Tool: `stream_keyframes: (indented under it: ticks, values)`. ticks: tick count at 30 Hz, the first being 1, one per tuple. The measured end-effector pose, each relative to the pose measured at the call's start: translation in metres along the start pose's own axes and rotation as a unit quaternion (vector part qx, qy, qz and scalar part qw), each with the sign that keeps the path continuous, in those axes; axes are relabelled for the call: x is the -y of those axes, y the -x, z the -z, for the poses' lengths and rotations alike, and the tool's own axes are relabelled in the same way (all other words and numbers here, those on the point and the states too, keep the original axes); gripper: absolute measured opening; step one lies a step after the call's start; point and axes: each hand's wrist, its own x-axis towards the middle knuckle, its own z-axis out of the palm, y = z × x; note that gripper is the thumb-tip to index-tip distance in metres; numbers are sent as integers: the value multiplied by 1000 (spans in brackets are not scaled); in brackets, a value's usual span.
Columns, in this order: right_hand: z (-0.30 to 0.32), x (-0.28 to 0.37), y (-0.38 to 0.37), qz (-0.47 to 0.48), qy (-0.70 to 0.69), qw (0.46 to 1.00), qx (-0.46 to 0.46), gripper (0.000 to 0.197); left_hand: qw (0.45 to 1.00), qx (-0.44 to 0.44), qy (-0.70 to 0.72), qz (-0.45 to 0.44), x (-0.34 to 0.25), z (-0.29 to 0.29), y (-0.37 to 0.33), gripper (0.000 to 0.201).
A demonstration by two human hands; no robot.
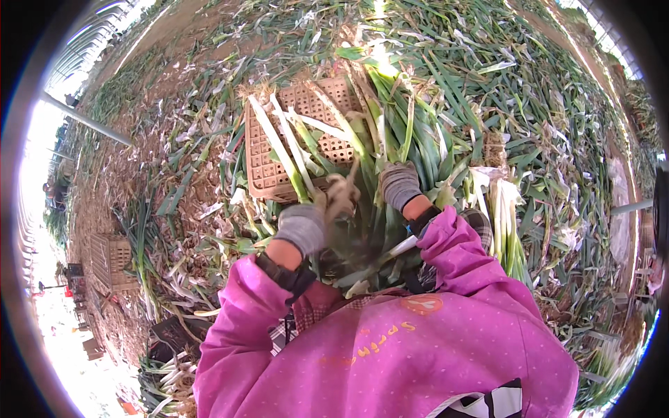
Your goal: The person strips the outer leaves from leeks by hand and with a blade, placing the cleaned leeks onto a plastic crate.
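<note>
My left hand [306, 221], in a grey knitted glove with muddy fingertips, is at the near edge of a tan plastic crate [261, 164]. Its fingers are smeared by motion beside the leaves of a leek, so its grip does not show. Several leeks [280, 152] lie across the crate, their roots pointing away from me. My right hand [403, 187], gloved the same way, is closed around a leek [380, 136] among green leaves to the right of the crate. A thick pile of untrimmed leeks [421, 132] lies just beyond it.
A bundle of leeks with clean white stalks [500, 209] lies to the right of my right arm. Leaf scraps and peelings [202, 139] cover the ground. Another crate [111, 261] stands at the left, with more leeks [174, 380] at the lower left.
</note>
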Motion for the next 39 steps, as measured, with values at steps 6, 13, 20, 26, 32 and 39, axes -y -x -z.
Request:
stream_keyframes:
  ticks: [6, 13, 20, 26, 32, 39]
  values:
    - [-1, -4, 4, -1, 3, 1000, 16, 16, 994, 95, 15, 49, -17, 30, 9, 69]
    - [-8, -9, 10, 11, 4, 1000, -4, 17, 989, 138, -28, -32, -43, 40, 17, 49]
    - [3, -4, 24, 35, -14, 997, 64, 21, 990, 137, -22, 25, -54, 34, 24, 63]
    - [1, -4, 22, -2, -100, 993, -67, 21, 994, 49, 13, 98, -63, -5, 8, 80]
    - [-17, 1, -4, 7, -122, 990, -64, 36, 979, -38, 104, 168, -51, -18, -14, 80]
    - [-15, 7, -15, -44, -148, 981, -121, 56, 977, -77, 127, 150, -59, 11, -27, 78]
